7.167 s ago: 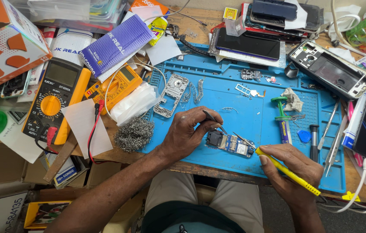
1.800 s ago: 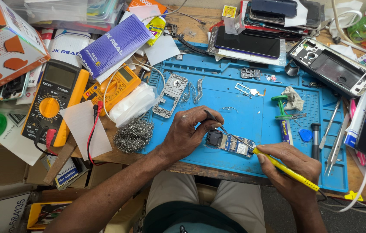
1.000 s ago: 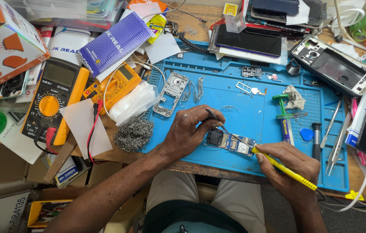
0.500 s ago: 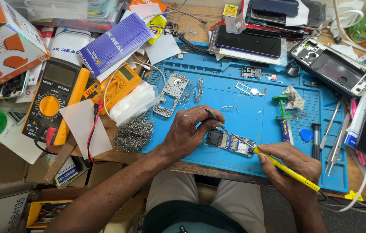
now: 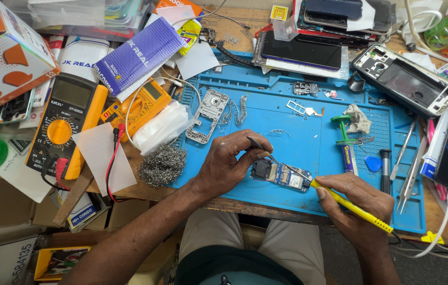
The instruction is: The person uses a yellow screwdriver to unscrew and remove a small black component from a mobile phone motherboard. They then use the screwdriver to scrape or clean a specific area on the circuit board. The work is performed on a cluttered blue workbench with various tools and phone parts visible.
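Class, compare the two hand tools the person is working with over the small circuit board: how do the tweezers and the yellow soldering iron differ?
The tweezers are thin, dark metal, pinched in the left hand; the soldering iron is thicker, with a yellow handle, held like a pen in the right hand. The tweezers come in from the upper left, the soldering iron from the lower right. Both point at the circuit board on the blue mat.
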